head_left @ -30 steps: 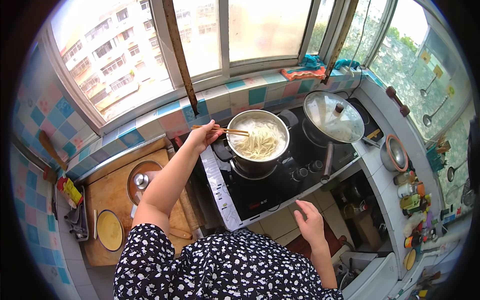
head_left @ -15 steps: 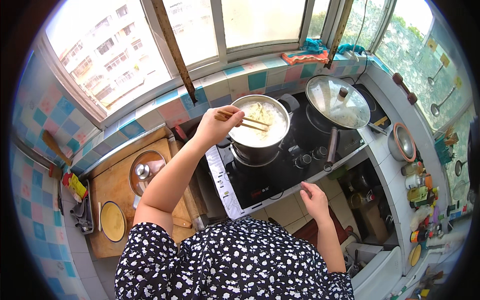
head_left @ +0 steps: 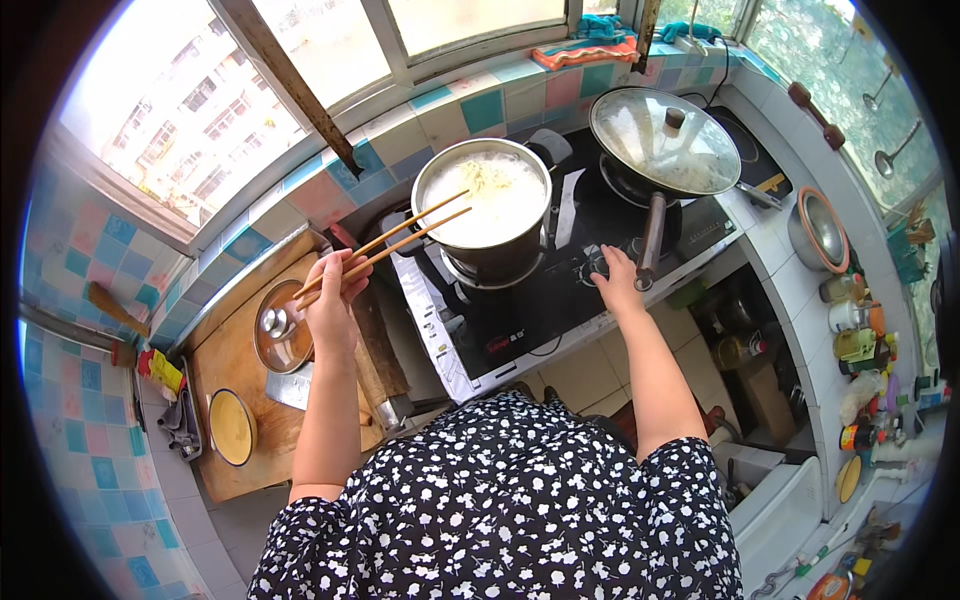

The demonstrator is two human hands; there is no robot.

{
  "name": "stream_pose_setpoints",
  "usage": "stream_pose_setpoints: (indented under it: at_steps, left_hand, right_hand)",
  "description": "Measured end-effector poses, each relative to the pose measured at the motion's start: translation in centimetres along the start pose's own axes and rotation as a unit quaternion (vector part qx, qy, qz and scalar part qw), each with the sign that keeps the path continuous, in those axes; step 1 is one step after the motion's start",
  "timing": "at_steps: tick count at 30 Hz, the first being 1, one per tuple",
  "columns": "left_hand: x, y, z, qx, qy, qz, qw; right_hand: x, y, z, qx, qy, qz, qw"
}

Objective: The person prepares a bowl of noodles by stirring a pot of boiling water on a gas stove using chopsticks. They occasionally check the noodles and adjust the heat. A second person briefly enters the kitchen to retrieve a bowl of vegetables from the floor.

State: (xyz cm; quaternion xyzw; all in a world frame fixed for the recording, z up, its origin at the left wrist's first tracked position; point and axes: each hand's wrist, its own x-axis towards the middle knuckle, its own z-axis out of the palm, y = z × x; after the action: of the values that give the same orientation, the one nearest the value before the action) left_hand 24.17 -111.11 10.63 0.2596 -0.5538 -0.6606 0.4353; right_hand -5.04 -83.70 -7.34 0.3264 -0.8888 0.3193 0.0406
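While the left hand [head_left: 332, 305] sits left of centre in the frame, its fingers are closed round the near ends of a pair of wooden chopsticks [head_left: 385, 248], which slant up and to the right so that their tips hang over the near rim of the steel pot [head_left: 483, 208] just above the middle of the picture; whether the tips touch the pale noodles and broth inside cannot be told. Held far back and at that slant, the sticks seem to keep the hand well away from the hot pot. At centre right the right hand [head_left: 616, 283] rests palm down on the front edge of the black stove [head_left: 540, 300], fingers bent over what looks like a control knob, right beside the long handle of the lidded wok [head_left: 664, 142] in the upper right; the grip itself is too small to judge. On the wooden board [head_left: 235, 355] at the left lie a glass pot lid [head_left: 281, 338], knob up, and a yellow bowl [head_left: 231, 427], both set aside within easy reach. A tiled sill [head_left: 470, 105] runs behind the stove under the window.
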Motion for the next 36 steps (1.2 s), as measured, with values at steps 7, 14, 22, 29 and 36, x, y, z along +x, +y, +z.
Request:
stream_pose_setpoints:
  at_steps: [7, 14, 22, 29, 36]
  left_hand:
    - [-1.7, -0.1, -0.1, 0.011, 0.021, -0.003, 1.0]
    - [-2.1, -0.3, -0.2, 0.021, 0.019, -0.006, 1.0]
    - [-2.3, -0.3, 0.0, -0.013, 0.041, -0.005, 0.999]
    - [-2.3, -0.4, -0.6, -0.02, 0.031, -0.022, 0.999]
    - [-2.1, 0.5, -0.2, 0.007, 0.021, -0.017, 1.0]
  right_hand:
    - [0.4, 2.4, 1.6, -0.004, 0.004, -0.005, 1.0]
    - [0.5, 1.5, 0.6, -0.027, -0.002, 0.002, 1.0]
    - [0.4, 1.1, 0.5, -0.036, 0.01, 0.004, 0.999]
    - [0.0, 0.4, 0.3, -0.013, 0.012, 0.038, 0.999]
    - [-2.7, -2.3, -1.1, -0.041, 0.084, -0.005, 0.996]
